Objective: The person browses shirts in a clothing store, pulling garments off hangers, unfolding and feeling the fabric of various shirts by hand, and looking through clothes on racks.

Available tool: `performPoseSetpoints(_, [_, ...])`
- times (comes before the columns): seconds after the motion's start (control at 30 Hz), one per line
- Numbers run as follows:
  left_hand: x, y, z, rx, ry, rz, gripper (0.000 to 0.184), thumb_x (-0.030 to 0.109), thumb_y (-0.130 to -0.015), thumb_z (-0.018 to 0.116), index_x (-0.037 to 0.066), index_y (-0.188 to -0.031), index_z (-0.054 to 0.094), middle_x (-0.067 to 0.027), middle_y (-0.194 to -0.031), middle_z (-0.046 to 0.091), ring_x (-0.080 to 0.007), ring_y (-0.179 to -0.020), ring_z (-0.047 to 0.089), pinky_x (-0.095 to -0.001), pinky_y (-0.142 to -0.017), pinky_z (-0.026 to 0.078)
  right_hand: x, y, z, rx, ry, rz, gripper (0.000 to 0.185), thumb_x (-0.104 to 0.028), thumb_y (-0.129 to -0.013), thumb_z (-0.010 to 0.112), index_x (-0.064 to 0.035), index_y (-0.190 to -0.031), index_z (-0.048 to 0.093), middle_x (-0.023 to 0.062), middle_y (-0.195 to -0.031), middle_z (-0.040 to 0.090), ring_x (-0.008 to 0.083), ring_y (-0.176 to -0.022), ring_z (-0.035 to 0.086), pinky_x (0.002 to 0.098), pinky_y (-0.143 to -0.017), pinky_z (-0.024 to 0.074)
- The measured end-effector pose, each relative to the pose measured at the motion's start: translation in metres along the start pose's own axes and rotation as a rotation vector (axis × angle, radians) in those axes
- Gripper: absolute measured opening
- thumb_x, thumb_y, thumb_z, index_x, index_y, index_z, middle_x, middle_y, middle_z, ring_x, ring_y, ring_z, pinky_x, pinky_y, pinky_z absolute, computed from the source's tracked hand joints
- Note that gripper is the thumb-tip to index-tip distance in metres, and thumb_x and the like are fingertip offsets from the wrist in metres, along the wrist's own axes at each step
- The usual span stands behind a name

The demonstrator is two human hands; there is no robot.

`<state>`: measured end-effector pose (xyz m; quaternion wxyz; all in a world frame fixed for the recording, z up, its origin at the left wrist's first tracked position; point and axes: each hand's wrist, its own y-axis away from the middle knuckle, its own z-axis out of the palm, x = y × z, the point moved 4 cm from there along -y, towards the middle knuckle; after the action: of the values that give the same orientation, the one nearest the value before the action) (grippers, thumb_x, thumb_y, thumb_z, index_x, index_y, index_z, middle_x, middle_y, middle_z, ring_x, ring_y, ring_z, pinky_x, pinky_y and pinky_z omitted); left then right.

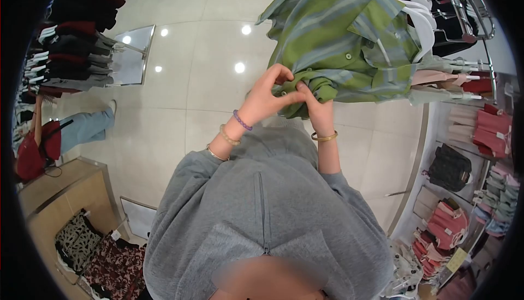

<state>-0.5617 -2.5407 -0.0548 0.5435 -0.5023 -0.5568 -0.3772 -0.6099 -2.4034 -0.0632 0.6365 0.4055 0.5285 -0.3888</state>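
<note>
A green shirt with grey-blue stripes (322, 32) hangs from a white hanger (423, 32) at the upper right. My left hand (267, 95) closes its fingers on the front edge of the shirt, near its lower part. Beside it, my right hand (320, 111) also grips the bunched cloth, its thumb close to the left thumb. The fabric folds over and hides most of the right fingers. A button (348, 56) shows on the shirt above my hands. Whether a button lies between my fingers is hidden.
White hangers with more clothes crowd a metal rail (486, 38) at the right. Dark garments (76, 54) hang on the left, near a person in red and light blue trousers (87, 131). A wooden display unit (54, 191) stands lower left; folded pink clothes (447, 223) fill shelves lower right.
</note>
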Motion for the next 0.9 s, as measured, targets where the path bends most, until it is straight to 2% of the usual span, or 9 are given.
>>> performPoseSetpoints(0.2, [-0.005, 0.002, -0.033, 0.051, 0.065, -0.023, 0.015, 0.014, -0.084, 0.063, 0.001, -0.089, 0.056, -0.0015, -0.078, 0.057, -0.0096, -0.075, 0.055, -0.0248, -0.074, 0.046, 0.003, 0.002, 0.011, 0.086, -0.045, 0.054, 0.026, -0.014, -0.083, 0.065, 0.0024, -0.102, 0.058, 0.0043, -0.100, 0.060, 0.0126, -0.090, 0.055, 0.0257, -0.078, 0.0438])
performPoseSetpoints(0.33, [-0.029, 0.004, -0.050, 0.084, 0.255, -0.251, 0.014, 0.014, -0.086, 0.058, 0.000, -0.088, 0.059, -0.0023, -0.077, 0.060, -0.0111, -0.074, 0.056, -0.0248, -0.073, 0.046, 0.013, -0.005, 0.014, 0.122, 0.021, 0.087, 0.036, -0.022, -0.086, 0.063, 0.0022, -0.110, 0.053, 0.0058, -0.110, 0.056, 0.0136, -0.099, 0.051, 0.0270, -0.084, 0.0414])
performPoseSetpoints(0.43, [-0.043, -0.003, -0.051, 0.022, 0.197, -0.195, 0.020, 0.018, -0.088, 0.058, 0.000, -0.098, 0.058, -0.0043, -0.089, 0.061, -0.0120, -0.084, 0.056, -0.0260, -0.080, 0.044, 0.014, -0.019, 0.018, 0.132, -0.092, 0.191, 0.039, -0.025, -0.087, 0.061, 0.0008, -0.115, 0.051, 0.0050, -0.113, 0.054, 0.0127, -0.101, 0.050, 0.0266, -0.085, 0.0414])
performPoseSetpoints(0.53, [-0.043, -0.028, -0.034, 0.163, 0.179, -0.106, 0.031, 0.022, -0.088, 0.058, 0.001, -0.111, 0.053, -0.0078, -0.105, 0.058, -0.0130, -0.098, 0.053, -0.0281, -0.089, 0.041, -0.003, -0.027, 0.030, 0.032, -0.296, 0.341, 0.041, -0.026, -0.088, 0.060, -0.0007, -0.118, 0.050, 0.0038, -0.115, 0.053, 0.0118, -0.103, 0.050, 0.0263, -0.086, 0.0415])
performPoseSetpoints(0.6, [-0.055, -0.049, -0.020, -0.035, 0.398, -0.237, 0.038, 0.018, -0.087, 0.058, 0.001, -0.120, 0.049, -0.0077, -0.114, 0.055, -0.0119, -0.105, 0.049, -0.0274, -0.094, 0.037, -0.006, -0.038, 0.029, -0.078, -0.244, 0.405, 0.041, -0.025, -0.088, 0.060, -0.0017, -0.119, 0.050, 0.0031, -0.115, 0.053, 0.0115, -0.103, 0.050, 0.0263, -0.087, 0.0416])
performPoseSetpoints(0.67, [-0.056, -0.067, -0.006, -0.235, 0.584, -0.347, 0.036, 0.021, -0.086, 0.060, 0.001, -0.115, 0.053, -0.0092, -0.109, 0.058, -0.0119, -0.098, 0.051, -0.0263, -0.088, 0.040, -0.008, -0.057, 0.021, -0.173, -0.136, 0.419, 0.041, -0.024, -0.087, 0.061, -0.0003, -0.119, 0.050, 0.0030, -0.115, 0.054, 0.0116, -0.104, 0.050, 0.0262, -0.088, 0.0411])
performPoseSetpoints(0.77, [-0.072, -0.097, -0.006, -0.110, 0.333, -0.162, 0.017, 0.013, -0.083, 0.062, 0.000, -0.095, 0.061, -0.0045, -0.082, 0.062, -0.0099, -0.075, 0.053, -0.0259, -0.070, 0.044, 0.012, -0.091, -0.028, -0.246, 0.052, 0.497, 0.044, -0.023, -0.086, 0.062, 0.0018, -0.120, 0.050, 0.0045, -0.118, 0.054, 0.0132, -0.106, 0.049, 0.0268, -0.090, 0.0394])
performPoseSetpoints(0.87, [-0.083, -0.128, -0.025, -0.230, 0.129, -0.294, 0.015, 0.010, -0.082, 0.063, 0.000, -0.094, 0.062, -0.0031, -0.084, 0.062, -0.0093, -0.085, 0.056, -0.0255, -0.076, 0.046, 0.095, -0.117, -0.123, -0.016, 0.735, 0.459, 0.069, -0.042, -0.078, 0.064, 0.0056, -0.124, 0.044, 0.0157, -0.121, 0.054, 0.0282, -0.115, 0.047, 0.0341, -0.097, 0.0347])
performPoseSetpoints(0.9, [-0.088, -0.143, -0.036, -0.265, 0.170, -0.330, 0.027, 0.010, -0.077, 0.068, 0.001, -0.101, 0.058, -0.0052, -0.097, 0.060, -0.0097, -0.089, 0.056, -0.0259, -0.074, 0.047, 0.123, -0.123, -0.148, 0.009, 1.004, 0.461, 0.070, -0.046, -0.078, 0.059, 0.0055, -0.123, 0.045, 0.0222, -0.122, 0.051, 0.0345, -0.117, 0.045, 0.0373, -0.097, 0.0348])
